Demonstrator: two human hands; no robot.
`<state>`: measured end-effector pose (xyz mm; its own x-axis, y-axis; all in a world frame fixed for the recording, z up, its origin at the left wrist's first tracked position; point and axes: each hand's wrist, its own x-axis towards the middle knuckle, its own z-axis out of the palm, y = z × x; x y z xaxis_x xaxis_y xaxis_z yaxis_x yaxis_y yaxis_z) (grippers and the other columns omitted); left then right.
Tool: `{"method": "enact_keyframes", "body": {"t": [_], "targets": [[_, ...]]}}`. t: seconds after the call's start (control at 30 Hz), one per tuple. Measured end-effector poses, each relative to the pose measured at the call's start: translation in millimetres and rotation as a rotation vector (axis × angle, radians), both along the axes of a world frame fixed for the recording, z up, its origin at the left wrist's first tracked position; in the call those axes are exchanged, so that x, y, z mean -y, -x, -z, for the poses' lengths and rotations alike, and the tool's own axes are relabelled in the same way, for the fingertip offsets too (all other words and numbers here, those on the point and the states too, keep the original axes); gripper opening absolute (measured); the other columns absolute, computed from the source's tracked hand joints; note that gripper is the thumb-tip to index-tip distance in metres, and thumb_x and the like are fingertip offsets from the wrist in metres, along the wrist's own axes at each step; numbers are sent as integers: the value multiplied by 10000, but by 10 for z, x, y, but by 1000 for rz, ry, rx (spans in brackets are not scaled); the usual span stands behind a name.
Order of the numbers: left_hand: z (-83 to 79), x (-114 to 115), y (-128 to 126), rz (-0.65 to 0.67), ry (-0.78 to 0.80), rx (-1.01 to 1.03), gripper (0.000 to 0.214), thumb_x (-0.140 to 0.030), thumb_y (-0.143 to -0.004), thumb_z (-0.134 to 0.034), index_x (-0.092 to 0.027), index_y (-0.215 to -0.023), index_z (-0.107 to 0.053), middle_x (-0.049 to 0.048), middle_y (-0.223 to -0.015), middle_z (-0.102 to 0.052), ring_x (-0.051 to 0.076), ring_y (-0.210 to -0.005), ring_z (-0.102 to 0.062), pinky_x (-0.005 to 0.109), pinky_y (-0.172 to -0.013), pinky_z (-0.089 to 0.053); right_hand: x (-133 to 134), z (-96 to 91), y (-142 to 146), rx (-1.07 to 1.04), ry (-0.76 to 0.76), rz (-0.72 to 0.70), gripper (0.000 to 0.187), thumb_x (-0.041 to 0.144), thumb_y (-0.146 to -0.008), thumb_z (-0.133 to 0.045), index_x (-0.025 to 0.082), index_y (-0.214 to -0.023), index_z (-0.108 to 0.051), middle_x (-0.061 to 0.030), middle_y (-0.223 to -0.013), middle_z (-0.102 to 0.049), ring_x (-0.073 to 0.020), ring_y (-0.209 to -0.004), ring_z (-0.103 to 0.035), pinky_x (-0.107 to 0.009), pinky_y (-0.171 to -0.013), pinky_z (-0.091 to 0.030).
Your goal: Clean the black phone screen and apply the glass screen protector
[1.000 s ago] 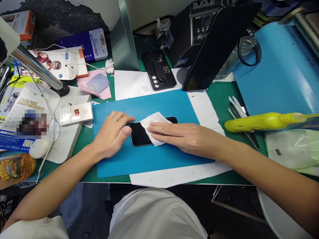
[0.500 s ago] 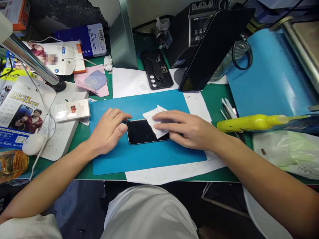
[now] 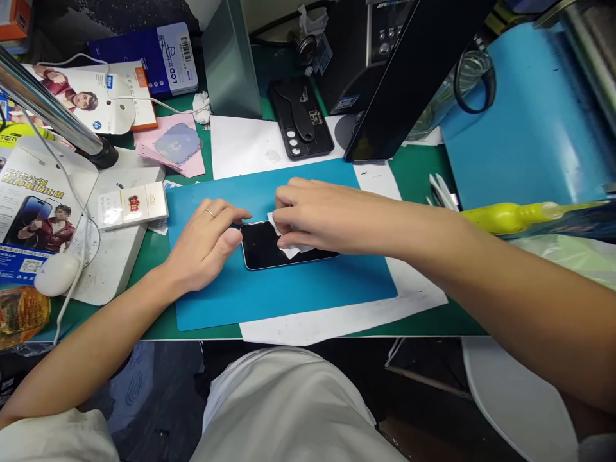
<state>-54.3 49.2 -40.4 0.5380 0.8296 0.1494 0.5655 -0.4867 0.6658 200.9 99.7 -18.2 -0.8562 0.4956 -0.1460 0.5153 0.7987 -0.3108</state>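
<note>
A black phone (image 3: pixel 262 247) lies screen up on a blue mat (image 3: pixel 289 295). My left hand (image 3: pixel 205 244), a ring on one finger, rests on the mat with thumb and fingers curled against the phone's left end. My right hand (image 3: pixel 317 215) lies over the phone's right half, fingers bent and pressed on a white wipe (image 3: pixel 285 247). Only a small part of the wipe shows under the fingers.
A black phone case (image 3: pixel 301 125) and a leaning black tablet (image 3: pixel 409 83) stand behind the mat. A yellow tool (image 3: pixel 510 217) and blue roll (image 3: pixel 524 122) lie to the right. Left are a white box (image 3: pixel 132 205), a mouse (image 3: pixel 55 274), packaging and a lamp arm (image 3: pixel 48 106).
My right hand has slid left along the phone's screen with the wipe, bunching it under bent fingers. My left hand stays at the phone's left end.
</note>
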Motion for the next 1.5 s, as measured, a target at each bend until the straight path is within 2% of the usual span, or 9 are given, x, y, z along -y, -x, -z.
{"method": "enact_keyframes", "body": {"t": [0.1,0.23,0.4,0.7,1.17,1.37,1.5], "targets": [[-6,-1,2,-14,0,-7,803,-703,-1027,-67,-188,-1227,-651,95,-1117,-673,262,-1022,-573,458,-978,-435,15,-48,53,55,18,-32,184,298,-953,-651,186,-807,-641,-53,-850,-565,-202,-797,-469,-330,-648,-320],[5,-1,-1,-5,-17,-8,824,-702,-1026,-47,-174,-1223,-648,98,-1101,-675,257,-1012,-570,452,-963,-435,-3,-45,32,63,56,15,235,307,-936,-673,192,-742,-607,-48,-802,-560,-207,-796,-477,-325,-666,-323],[25,-5,-1,4,-21,5,801,-697,-1033,-63,-178,-1214,-645,98,-1089,-675,251,-991,-565,452,-942,-436,-13,-82,56,116,105,-23,230,279,-979,-565,190,-768,-596,-60,-800,-575,-206,-756,-457,-326,-644,-289],[17,-4,-1,-7,-18,4,797,-700,-1031,-61,-192,-1208,-649,94,-1081,-673,252,-978,-556,450,-930,-444,24,-108,82,152,182,30,233,313,-976,-574,198,-774,-584,-64,-809,-603,-221,-794,-485,-323,-655,-288],[19,-5,7,-4,-14,17,807,-700,-1032,-66,-172,-1210,-650,100,-1085,-672,253,-985,-556,451,-933,-433,3,-86,56,151,144,-34,198,281,-965,-567,199,-789,-606,-67,-824,-632,-217,-760,-505,-329,-666,-304],[25,-8,9,-8,-7,7,807,-707,-1028,-68,-181,-1216,-649,96,-1084,-668,252,-985,-553,447,-926,-435,-7,-79,28,160,161,-10,225,316,-980,-544,202,-794,-598,-70,-824,-632,-220,-747,-504,-329,-656,-302],[25,-12,7,-7,-6,13,806,-699,-1032,-73,-170,-1219,-651,100,-1079,-670,254,-986,-556,447,-930,-431,-5,-63,5,134,110,-21,225,308,-977,-537,206,-786,-598,-70,-804,-634,-223,-741,-496,-333,-660,-297]]}}
